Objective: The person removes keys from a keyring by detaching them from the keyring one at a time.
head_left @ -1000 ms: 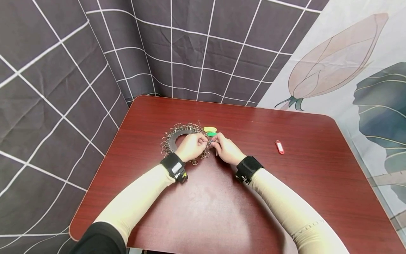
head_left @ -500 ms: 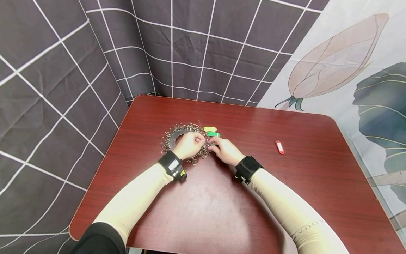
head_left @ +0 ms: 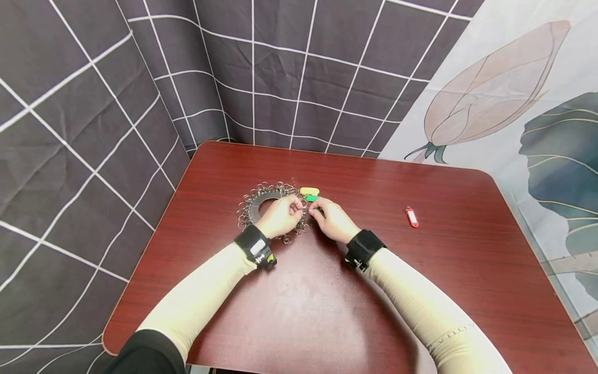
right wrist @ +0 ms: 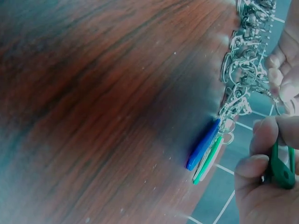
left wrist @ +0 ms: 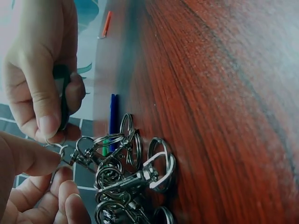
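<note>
My left hand [head_left: 279, 217] pinches a small metal split ring [left wrist: 55, 145] on a swivel clasp, at the right side of a grey ring-shaped holder [head_left: 255, 205] hung all around with such clasps and rings. Facing it, my right hand [head_left: 334, 221] grips a dark green key tag [right wrist: 281, 170] between thumb and fingers. The tag's end lies close to the split ring; whether the two are linked is hidden by the fingertips. Beside the hands, a blue key tag [right wrist: 203, 145] and a brighter green key tag [right wrist: 208, 161] lie by the metal rings.
Behind the hands lies a yellow key tag [head_left: 309, 190]. A red key tag [head_left: 411, 217] rests farther right on the reddish-brown table [head_left: 374, 301]. A grey gridded cloth [head_left: 280, 67] hangs behind the table's far edge.
The right hand's fingers spread half a second ago near the left hand, and are now drawn closer round the dark green key tag. The left hand stays at the holder with small shifts.
</note>
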Demonstrator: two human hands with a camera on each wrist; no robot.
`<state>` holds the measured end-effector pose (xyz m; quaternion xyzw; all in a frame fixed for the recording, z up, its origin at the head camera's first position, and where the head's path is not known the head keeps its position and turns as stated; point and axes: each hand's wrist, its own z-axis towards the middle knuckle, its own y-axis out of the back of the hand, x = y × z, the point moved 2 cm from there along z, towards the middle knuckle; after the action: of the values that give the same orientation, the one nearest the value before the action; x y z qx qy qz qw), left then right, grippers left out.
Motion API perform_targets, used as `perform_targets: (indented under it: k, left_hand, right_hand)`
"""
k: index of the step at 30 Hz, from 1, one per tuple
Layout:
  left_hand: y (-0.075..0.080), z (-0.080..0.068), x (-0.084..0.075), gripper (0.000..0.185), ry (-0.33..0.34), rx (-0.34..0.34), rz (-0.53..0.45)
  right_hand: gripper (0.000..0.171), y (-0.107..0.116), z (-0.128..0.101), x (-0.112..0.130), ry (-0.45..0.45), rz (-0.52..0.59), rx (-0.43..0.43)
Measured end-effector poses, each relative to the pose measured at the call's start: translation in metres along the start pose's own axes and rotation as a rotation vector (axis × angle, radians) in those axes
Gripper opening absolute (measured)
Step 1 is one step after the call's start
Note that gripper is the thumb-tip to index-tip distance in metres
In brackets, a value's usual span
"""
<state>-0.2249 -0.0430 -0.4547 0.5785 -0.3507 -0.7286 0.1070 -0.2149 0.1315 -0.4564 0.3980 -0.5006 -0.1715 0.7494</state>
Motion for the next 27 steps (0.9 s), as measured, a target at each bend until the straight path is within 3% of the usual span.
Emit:
perform_targets:
  k: [12, 21, 27]
  left_hand:
    - [-0.0027, 0.0006, -0.0012, 0.006, -0.024, -0.020, 0.033]
    - [-0.0037, 0.0000, 0.0017, 0.004, 0.022, -0.033, 0.030]
    - [-0.0049, 0.0005, 0.0071, 0.004, 0.040, -0.019, -0.026]
  right_hand:
    - [0.006, 0.0022, -0.0020, -0.0008, -0.011, 0.039, -0.062]
    - [0.008, 0.0009, 0.0004, 0.0009, -0.015, 0.042, -0.052]
    - [0.007, 0.0000, 0.0027, 0.0029, -0.030, 0.056, -0.055]
